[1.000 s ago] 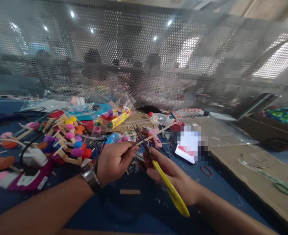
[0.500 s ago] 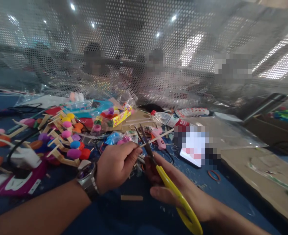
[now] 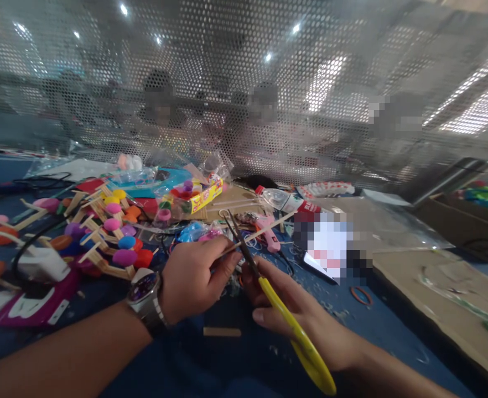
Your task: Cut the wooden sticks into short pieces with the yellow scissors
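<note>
My left hand (image 3: 198,276), with a metal watch on its wrist, pinches a thin wooden stick (image 3: 271,225) that slants up to the right. In my right hand (image 3: 287,309) are yellow-handled scissors (image 3: 296,334). Their dark blades point up and to the left and cross the stick just beyond my left fingertips. The blades look slightly parted. A short flat piece of wood (image 3: 222,331) lies on the blue table below my hands.
Stick pieces with coloured pads (image 3: 123,257) crowd the left, beside a purple box (image 3: 32,304). Ahead lie a pink glue gun (image 3: 268,232) and a bottle (image 3: 285,202). A lit phone (image 3: 327,249) and cardboard (image 3: 443,298) are at right.
The scissors have shifted slightly left, and their handles look closer together. The stick has tilted a little. My left hand has barely moved.
</note>
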Tool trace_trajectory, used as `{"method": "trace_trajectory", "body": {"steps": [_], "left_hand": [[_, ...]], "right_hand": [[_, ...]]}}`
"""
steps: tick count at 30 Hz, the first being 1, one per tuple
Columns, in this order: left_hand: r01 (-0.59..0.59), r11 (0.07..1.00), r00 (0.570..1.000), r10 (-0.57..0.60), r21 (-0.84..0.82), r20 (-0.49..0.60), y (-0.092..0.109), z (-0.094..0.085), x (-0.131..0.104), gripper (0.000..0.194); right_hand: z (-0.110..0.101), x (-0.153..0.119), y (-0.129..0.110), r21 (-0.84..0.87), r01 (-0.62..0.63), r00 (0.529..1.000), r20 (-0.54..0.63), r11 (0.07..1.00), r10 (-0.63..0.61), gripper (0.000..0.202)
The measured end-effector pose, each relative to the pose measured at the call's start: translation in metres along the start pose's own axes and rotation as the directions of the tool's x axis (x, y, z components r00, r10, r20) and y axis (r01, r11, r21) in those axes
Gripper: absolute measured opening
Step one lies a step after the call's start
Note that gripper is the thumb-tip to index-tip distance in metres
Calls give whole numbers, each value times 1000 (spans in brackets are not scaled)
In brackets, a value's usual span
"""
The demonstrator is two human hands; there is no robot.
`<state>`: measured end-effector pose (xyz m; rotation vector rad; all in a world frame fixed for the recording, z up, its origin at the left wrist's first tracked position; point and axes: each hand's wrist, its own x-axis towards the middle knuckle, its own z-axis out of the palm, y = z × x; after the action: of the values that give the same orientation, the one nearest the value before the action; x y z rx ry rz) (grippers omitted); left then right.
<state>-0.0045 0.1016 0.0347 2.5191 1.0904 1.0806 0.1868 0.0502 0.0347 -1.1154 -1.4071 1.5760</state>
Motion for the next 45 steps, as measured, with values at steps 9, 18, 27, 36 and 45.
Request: {"method": "trace_trajectory", "body": {"steps": [9,18,27,36,45], "left_hand": [[50,999,999,-50,1,15,2,1,0,30],[16,1000,1000,-16,-10,-6,1,2,0,31],[-11,1000,1000,11,-5,-25,4,0,0,30],[-12,1000,999,11,-17,-32,5,0,1,30],[49,990,999,-50,-136,-9,8,1,0,28]], "right_hand": [[-3,0,2,57,-26,1000,7,998,25,34],[0,-5,-2,81,-9,1000,-29,997,11,50],[-2,-10,0,-34,-20,999,-30,999,19,66],[-6,-11,4,-20,-21,1000,-8,1000,21,74],[-11,-17,13,13,-79,996,-35,997,79,81]]}}
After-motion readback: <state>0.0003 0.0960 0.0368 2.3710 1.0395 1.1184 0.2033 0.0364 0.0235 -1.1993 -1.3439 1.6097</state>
